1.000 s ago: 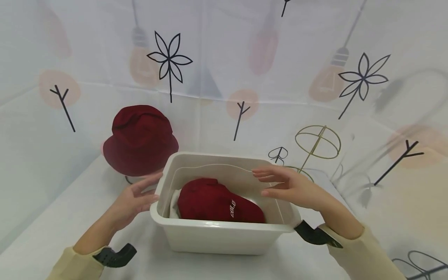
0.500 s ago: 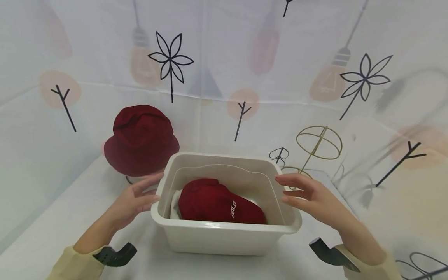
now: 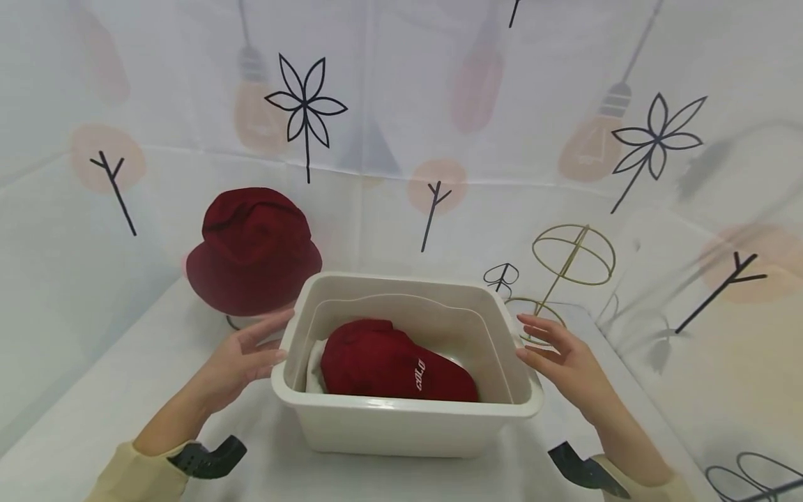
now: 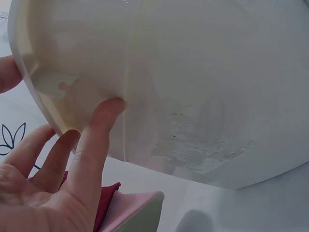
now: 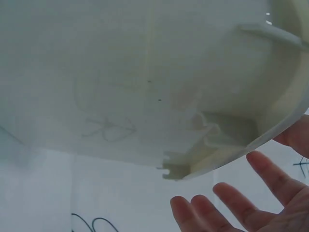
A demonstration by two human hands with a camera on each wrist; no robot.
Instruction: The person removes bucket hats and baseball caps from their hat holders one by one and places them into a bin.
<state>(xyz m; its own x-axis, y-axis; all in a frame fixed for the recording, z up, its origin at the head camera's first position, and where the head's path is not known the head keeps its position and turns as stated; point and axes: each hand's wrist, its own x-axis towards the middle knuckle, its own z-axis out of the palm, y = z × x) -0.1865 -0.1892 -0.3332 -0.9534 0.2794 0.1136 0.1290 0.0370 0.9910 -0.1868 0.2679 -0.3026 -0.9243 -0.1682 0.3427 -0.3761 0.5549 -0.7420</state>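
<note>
A cream plastic tub [image 3: 401,422] stands on the white table. Inside it lies a dark red baseball cap [image 3: 392,362] with white lettering, on a bit of white cloth [image 3: 311,368]. My left hand [image 3: 241,359] is at the tub's left wall, fingers straight; in the left wrist view a fingertip [image 4: 108,108] touches the tub's side [image 4: 193,87]. My right hand [image 3: 564,355] is open beside the tub's right rim. In the right wrist view its fingers [image 5: 231,205] sit just below the rim [image 5: 231,154], apart from it.
A dark red bucket hat [image 3: 253,251] sits on a stand behind the tub on the left. An empty gold wire hat stand [image 3: 567,261] is behind on the right. A patterned white cloth covers the back wall and table.
My right hand has drawn back from over the tub's inside to outside its right wall and dropped lower. The left hand and the tub have stayed put.
</note>
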